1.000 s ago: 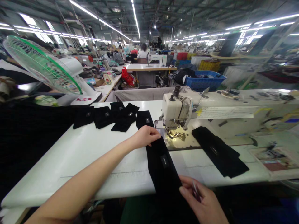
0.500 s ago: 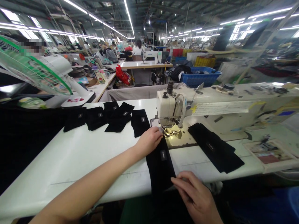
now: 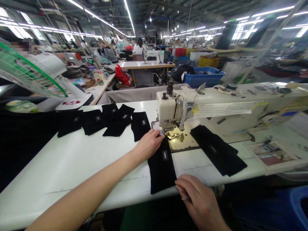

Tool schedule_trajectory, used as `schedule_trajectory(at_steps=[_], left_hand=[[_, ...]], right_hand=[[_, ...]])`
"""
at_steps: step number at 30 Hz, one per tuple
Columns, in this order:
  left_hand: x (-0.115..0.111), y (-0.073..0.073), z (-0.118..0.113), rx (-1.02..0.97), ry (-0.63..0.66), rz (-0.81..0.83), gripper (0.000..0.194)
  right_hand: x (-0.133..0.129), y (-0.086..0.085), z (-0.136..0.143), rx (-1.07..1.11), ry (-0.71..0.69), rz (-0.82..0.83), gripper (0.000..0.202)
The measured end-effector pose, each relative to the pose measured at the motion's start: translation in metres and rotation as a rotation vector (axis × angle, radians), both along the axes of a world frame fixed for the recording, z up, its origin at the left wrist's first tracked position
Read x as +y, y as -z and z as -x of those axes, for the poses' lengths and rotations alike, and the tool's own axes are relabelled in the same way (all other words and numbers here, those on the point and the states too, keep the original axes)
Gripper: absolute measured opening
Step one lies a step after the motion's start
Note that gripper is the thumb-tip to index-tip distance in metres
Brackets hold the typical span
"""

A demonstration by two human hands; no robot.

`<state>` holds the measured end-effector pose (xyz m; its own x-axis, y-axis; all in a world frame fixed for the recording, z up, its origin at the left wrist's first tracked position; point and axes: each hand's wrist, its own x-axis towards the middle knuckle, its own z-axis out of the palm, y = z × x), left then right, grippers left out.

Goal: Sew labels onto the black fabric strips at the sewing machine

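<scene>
Left hand has fingertips closed on a small grey piece at the far end of the black labelled strip, just left of the presser foot; the strip runs back from the front edge of the surface. Right hand is at that front edge, fingers bunched by the strip's near right corner, can't tell from here if it's gripping cloth. More black labelled pieces line the far left, two overlapped black strips sit right of the needle toward the front edge.
</scene>
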<state>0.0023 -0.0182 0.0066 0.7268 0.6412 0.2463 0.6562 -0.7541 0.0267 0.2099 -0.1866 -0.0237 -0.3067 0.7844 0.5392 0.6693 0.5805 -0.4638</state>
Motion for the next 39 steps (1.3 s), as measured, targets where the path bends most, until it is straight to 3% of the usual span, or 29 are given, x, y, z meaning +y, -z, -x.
schedule_trajectory(at_steps=[8,23,34,39], left_hand=[[0.002,0.001,0.000,0.042,-0.008,-0.029,0.028],[0.006,0.001,0.005,-0.103,0.037,0.003,0.029],[0.013,-0.003,0.004,0.003,0.029,-0.022,0.031],[-0.009,-0.007,0.004,0.055,0.004,-0.019,0.036]], right_hand=[[0.001,-0.003,0.002,0.000,0.024,0.017,0.023],[0.000,-0.007,0.003,-0.088,0.021,0.075,0.039],[0.004,-0.006,0.005,-0.168,0.028,0.088,0.034],[-0.002,-0.007,0.003,-0.185,0.038,0.059,0.044]])
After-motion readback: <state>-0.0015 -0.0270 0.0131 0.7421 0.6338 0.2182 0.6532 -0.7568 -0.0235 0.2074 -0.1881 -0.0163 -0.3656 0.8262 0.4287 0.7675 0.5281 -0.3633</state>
